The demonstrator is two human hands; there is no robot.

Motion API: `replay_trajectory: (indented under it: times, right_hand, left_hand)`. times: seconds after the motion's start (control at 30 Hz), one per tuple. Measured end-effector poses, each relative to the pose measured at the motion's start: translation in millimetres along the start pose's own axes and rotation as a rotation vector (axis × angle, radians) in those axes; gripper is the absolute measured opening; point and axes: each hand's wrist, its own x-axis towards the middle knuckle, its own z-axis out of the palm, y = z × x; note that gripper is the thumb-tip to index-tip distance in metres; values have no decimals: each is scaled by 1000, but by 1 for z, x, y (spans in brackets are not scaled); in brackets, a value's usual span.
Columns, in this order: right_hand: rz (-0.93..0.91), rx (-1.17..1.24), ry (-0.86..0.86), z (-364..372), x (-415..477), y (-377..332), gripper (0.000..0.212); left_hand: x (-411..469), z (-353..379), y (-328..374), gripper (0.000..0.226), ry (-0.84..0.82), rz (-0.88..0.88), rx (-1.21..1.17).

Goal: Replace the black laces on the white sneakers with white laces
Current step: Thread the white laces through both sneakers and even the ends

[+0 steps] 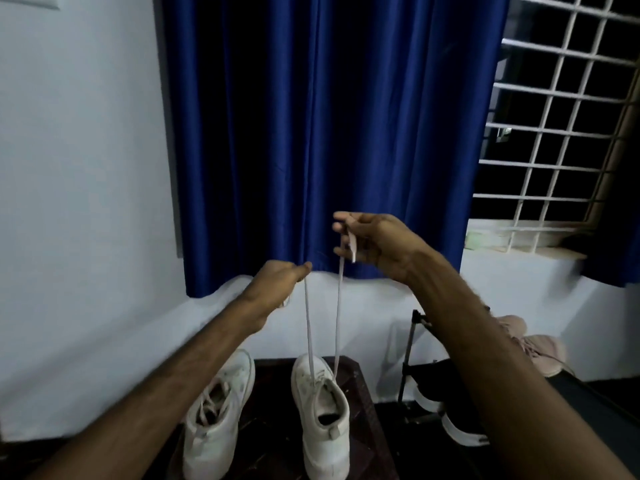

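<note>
Two white sneakers stand on the dark counter: the left sneaker, at 7 o'clock, already looks laced in white, while the right sneaker, at 6 o'clock, has a white lace through what seem to be only its lowest eyelets, and no black lace is in sight. The left hand pinches one strand and the right hand, higher at its 1 o'clock, pinches the other, the hands apart and both strands drawn up taut. I judge the job well past halfway, with this sneaker's upper eyelets left to cross and the ends to tie.
</note>
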Motion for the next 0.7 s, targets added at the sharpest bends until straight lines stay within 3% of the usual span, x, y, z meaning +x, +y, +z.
replay_trajectory:
  times: [0.07,0.23,0.4,0.53,0.6,0.7]
  right_hand:
    - [-32,-25,-24,4,6,-14,28]
    - [-100,-190,-33,12,8,-27,33]
    - [-198,-154,12,19,8,-38,15]
    - [-181,-44,-31,19,6,-46,16]
    - [-174,-25,-75,16,3,-46,23]
    - [-199,-69,12,12,2,-45,18]
  left_hand:
    - [5,-7,22,38,15,73,102]
    - [6,-24,74,26,-43,145,40]
    - [5,-29,95,25,5,211,-206]
    - [2,-31,97,22,51,197,-432]
    - [0,-31,99,22,62,248,-461]
    - [0,-28,100,14,79,376,-413]
